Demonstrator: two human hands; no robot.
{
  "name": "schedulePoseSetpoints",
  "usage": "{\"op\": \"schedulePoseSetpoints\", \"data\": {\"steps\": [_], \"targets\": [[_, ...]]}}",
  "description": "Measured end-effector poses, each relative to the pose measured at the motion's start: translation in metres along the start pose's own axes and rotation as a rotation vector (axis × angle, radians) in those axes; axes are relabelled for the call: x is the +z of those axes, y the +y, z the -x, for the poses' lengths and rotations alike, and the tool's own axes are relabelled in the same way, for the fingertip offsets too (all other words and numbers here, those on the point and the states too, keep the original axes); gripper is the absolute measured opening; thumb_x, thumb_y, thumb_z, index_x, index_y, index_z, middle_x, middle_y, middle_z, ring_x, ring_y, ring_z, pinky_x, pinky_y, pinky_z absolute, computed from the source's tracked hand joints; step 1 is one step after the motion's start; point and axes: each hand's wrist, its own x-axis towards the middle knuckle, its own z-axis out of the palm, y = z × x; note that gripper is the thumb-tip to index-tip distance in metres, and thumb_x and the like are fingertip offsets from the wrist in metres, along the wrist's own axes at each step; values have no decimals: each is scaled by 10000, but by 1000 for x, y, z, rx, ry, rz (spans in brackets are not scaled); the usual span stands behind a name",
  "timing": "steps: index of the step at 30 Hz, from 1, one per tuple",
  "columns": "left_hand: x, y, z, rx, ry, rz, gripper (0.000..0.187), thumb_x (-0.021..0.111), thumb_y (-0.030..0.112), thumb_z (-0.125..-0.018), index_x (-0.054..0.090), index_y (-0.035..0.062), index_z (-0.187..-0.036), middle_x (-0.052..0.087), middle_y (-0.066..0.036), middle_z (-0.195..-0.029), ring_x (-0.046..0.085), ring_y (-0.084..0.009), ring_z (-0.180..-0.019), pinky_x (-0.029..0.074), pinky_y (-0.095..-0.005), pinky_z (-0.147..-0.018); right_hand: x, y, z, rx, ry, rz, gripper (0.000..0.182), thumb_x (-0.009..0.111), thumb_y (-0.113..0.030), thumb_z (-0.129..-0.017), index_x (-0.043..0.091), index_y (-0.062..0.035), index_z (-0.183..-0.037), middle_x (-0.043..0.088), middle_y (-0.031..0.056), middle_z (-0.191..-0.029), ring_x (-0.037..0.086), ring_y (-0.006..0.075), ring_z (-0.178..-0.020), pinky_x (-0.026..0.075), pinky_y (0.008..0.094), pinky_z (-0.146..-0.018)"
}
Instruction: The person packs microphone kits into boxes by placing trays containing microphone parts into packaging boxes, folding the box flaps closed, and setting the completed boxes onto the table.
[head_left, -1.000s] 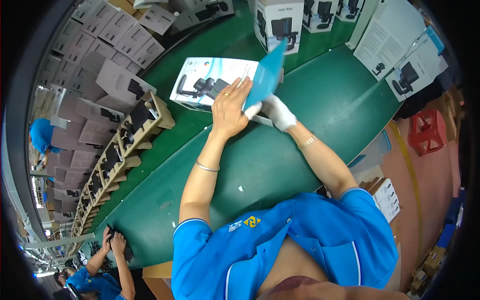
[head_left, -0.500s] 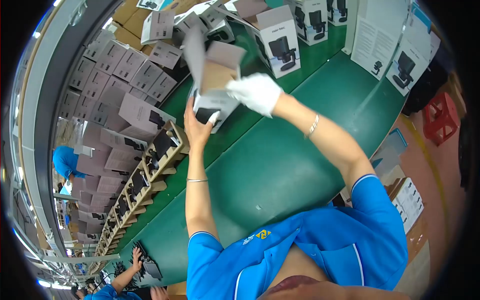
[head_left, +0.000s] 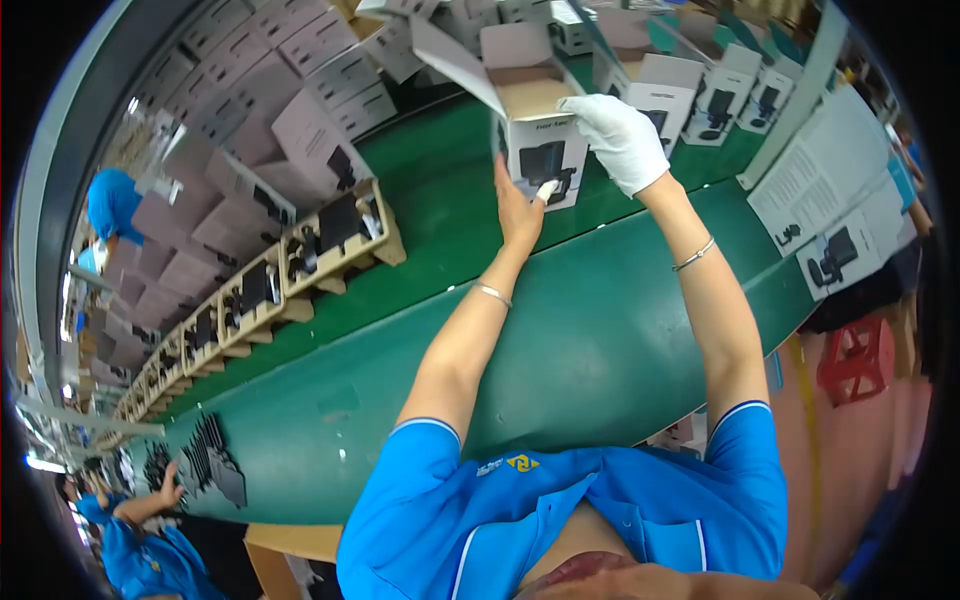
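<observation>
An open white cardboard box (head_left: 537, 135), printed with a black device on a stand, is held above the green bench. Its top flaps stand up and brown cardboard shows inside. My left hand (head_left: 520, 212) grips the lower left side, with a white-tipped thumb across the printed front. My right hand (head_left: 622, 142), in a white glove, has its fingers closed at the box's upper right edge. To the right of this box, close to the glove, stands another open printed box (head_left: 660, 95).
Beige trays (head_left: 330, 262) holding black parts line the bench (head_left: 590, 310) on the left. Closed boxes (head_left: 310, 45) are stacked behind. Large printed boxes (head_left: 845, 255) stand at right, near a red stool (head_left: 857, 362). A co-worker's hand (head_left: 170, 487) is beside black parts at lower left.
The view has turned, so the bench and trays appear shifted. Both hands stay at the box, which now shows its printed front more squarely. My right hand has come to its upper right edge.
</observation>
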Motion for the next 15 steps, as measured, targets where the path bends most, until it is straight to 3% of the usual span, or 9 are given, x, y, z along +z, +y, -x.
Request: {"op": "schedulePoseSetpoints", "data": {"steps": [1, 3, 4, 6, 9, 11, 13, 14, 15], "targets": [[-2, -6, -7, 10, -41, 29, 839, 683, 178, -730, 159, -2, -1361, 358, -236, -1304, 437, -375, -1142, 370, -379, -951, 6, -2, -1, -16, 58, -6, 311, 557, -121, -727, 559, -122, -1038, 602, 46, -840, 563, 277, -719, 449, 362, -660], [-9, -12, -17, -165, -205, 70, 839, 672, 182, -731, 152, 12, -1367, 424, -251, -1237, 473, -392, -1103, 398, -396, -922, 18, -11, -5, -29, 90, 18, 308, 561, -110, -731, 568, -114, -1039, 608, 52, -863, 566, 277, -747, 446, 356, -687], [-13, -12, -15, -181, -170, 65, 839, 672, 182, -731, 152, 12, -1367, 424, -251, -1237, 473, -392, -1103, 398, -396, -922, 23, -17, -10, -19, 142, 72, 304, 565, -98, -736, 577, -106, -1040, 614, 59, -887, 568, 277, -774, 444, 351, -713], [-20, -6, -21, -125, -284, -152, 814, 662, 203, -747, 156, 14, -1357, 516, -245, -1111, 558, -395, -950, 446, -424, -823, 31, -29, -21, 11, 263, 187, 298, 572, -75, -746, 596, -91, -1042, 626, 72, -933, 573, 278, -829, 439, 339, -766], [-42, -12, -17, -69, -336, -320, 702, 585, 112, -765, 214, 50, -1358, 521, -207, -1155, 562, -376, -962, 455, -416, -812, 13, -65, -23, 66, 334, 361, 273, 590, -54, -714, 616, -70, -985, 623, 95, -928, 559, 292, -861, 423, 365, -809], [-72, -18, -12, 261, -215, -325, 543, 511, 23, -748, 409, 73, -1279, 565, -146, -1141, 583, -342, -931, 469, -399, -787, 22, -81, -3, 34, 292, 49, 300, 564, -58, -665, 615, -71, -961, 601, 107, -879, 542, 288, -755, 431, 367, -727], [-122, -4, -17, 240, -132, -361, 405, 478, -12, -732, 576, 75, -1115, 619, -109, -1061, 606, -309, -877, 479, -381, -760, 51, -103, 18, 135, 215, -107, 239, 588, -97, -697, 623, -75, -932, 616, 72, -854, 565, 206, -710, 447, 294, -662], [-150, 9, -21, 154, -106, -332, 325, 484, -11, -731, 623, 54, -1017, 648, -99, -978, 618, -281, -836, 483, -358, -740, 69, -112, 21, 371, 59, -335, 212, 592, -123, -724, 620, -69, -927, 619, 63, -822, 566, 179, -685, 447, 276, -633], [-173, 9, -27, 119, -23, -327, 326, 483, -19, -734, 622, 55, -1019, 651, -95, -971, 620, -269, -828, 483, -346, -733, 89, -119, 26, 609, -102, -566, 193, 596, -149, -751, 616, -63, -922, 621, 54, -790, 567, 153, -659, 447, 259, -604]]}}
